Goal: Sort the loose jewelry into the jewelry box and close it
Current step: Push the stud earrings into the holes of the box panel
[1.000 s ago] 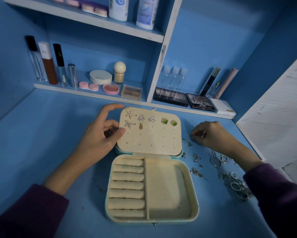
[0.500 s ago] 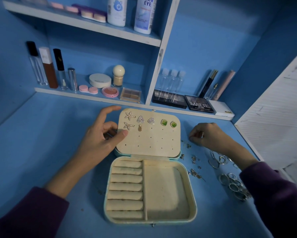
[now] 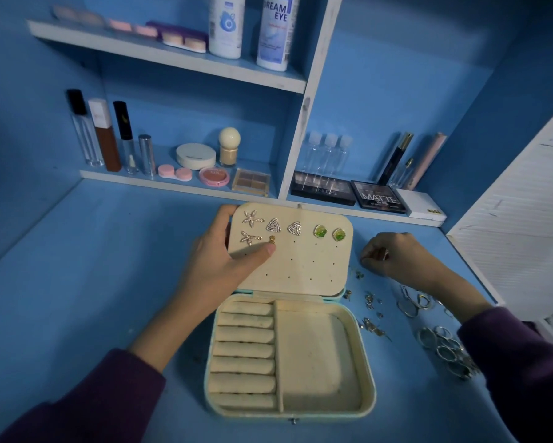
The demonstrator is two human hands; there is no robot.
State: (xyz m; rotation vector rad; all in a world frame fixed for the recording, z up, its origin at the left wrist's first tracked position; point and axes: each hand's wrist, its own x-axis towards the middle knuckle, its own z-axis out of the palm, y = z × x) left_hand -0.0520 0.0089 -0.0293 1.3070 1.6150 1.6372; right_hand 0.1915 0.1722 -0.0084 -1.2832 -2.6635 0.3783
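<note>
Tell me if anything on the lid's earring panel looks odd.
One small gold stud sits unpaired in the second row of the earring panel, by the thumb of the left hand; the other earrings all come in twos.

— How does the jewelry box (image 3: 368,372) lie?
— Open at lower centre, with a teal shell and cream lining. Ring rolls (image 3: 243,350) are on its left and a bare tray is on the right. The lid (image 3: 307,266) tilts back above, gripped by the left hand (image 3: 217,263).
— What's on the lid?
— Two starfish earrings (image 3: 252,218), two triangle earrings (image 3: 273,225), two green earrings (image 3: 320,232) and a gold stud (image 3: 272,239).
— And the loose pieces?
— Right of the box there are small studs (image 3: 369,297), hoops (image 3: 409,306) and rings (image 3: 441,343). The right hand (image 3: 396,257) pinches a glinting piece (image 3: 384,254).
</note>
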